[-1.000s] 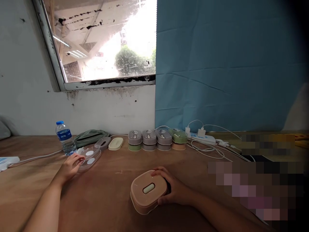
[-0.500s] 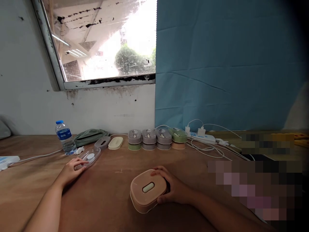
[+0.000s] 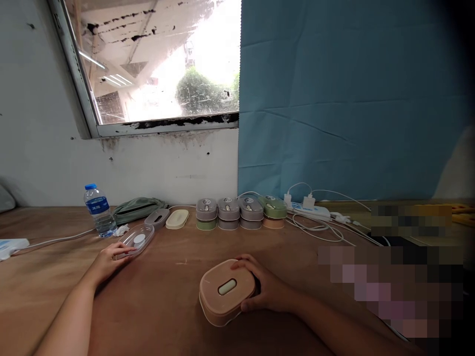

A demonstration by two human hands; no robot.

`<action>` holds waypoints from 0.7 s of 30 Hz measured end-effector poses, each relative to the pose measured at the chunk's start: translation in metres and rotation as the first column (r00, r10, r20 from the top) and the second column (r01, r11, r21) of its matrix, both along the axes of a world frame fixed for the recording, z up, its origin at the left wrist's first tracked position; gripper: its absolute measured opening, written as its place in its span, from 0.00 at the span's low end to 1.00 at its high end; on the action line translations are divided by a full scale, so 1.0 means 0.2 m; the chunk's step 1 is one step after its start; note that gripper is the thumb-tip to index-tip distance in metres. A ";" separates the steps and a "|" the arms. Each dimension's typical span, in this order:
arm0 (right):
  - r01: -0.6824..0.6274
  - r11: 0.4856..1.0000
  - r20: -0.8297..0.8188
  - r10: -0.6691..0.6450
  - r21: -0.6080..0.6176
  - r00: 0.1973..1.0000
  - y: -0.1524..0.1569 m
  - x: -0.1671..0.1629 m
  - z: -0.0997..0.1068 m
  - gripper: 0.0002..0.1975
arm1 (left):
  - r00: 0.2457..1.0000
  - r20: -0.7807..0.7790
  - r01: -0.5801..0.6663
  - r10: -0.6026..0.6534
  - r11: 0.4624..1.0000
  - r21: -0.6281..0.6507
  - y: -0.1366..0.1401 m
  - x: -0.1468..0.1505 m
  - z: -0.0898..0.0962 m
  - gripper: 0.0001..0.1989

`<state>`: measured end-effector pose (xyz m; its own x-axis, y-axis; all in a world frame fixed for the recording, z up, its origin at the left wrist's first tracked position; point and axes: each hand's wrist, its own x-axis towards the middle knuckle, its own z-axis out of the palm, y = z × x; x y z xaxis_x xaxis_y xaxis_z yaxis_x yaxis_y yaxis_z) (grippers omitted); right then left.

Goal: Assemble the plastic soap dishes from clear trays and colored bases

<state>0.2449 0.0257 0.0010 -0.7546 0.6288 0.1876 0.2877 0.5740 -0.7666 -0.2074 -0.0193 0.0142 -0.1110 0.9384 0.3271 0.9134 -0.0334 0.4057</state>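
Note:
My right hand (image 3: 265,287) is wrapped round the right end of a peach-pink oval lunch box (image 3: 218,311). Its lid is on, with a pale cream slot piece in the middle. At the left, my left hand (image 3: 111,261) grips the near end of a clear plastic lid (image 3: 147,238), fingers over its edge and thumb partly hidden. A round white disc (image 3: 139,241) sits in this lid. Beyond it lie a grey-purple slotted lid (image 3: 157,218) and a cream oval lid (image 3: 177,219).
Several stacked oval boxes, including a grey one (image 3: 229,212) and a green-topped one (image 3: 274,210), line the wall. A water bottle (image 3: 99,210), green pouch (image 3: 137,209) and crumpled tissue (image 3: 121,230) stand left. A power strip (image 3: 309,211) with loose cables (image 3: 319,228) lies right.
My left fingers have drawn slightly closer together on the clear lid. The pink box and my right hand stay put; the view has shifted very slightly.

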 end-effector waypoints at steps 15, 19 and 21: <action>0.026 0.994 -0.076 -0.034 -0.106 0.997 -0.02 0.00 0.01 0.46 | 0.969 -0.246 0.075 -0.020 0.973 0.216 0.05 0.22 0.14 0.28; 0.031 0.986 -0.169 -0.059 -0.165 0.984 -0.01 0.00 -0.01 0.48 | 0.936 -0.034 0.351 -0.350 0.926 0.142 0.00 0.62 0.19 0.27; 0.035 0.985 -0.206 -0.071 -0.171 0.976 -0.01 0.00 -0.02 0.48 | 0.861 0.080 0.501 -0.502 0.865 0.025 -0.03 0.82 0.15 0.35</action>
<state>0.2446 0.0233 -0.0026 -0.6738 0.7026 0.2289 0.1359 0.4224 -0.8962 -0.0440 -0.0263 0.0438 0.3482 0.8733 0.3409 0.7367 -0.4798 0.4766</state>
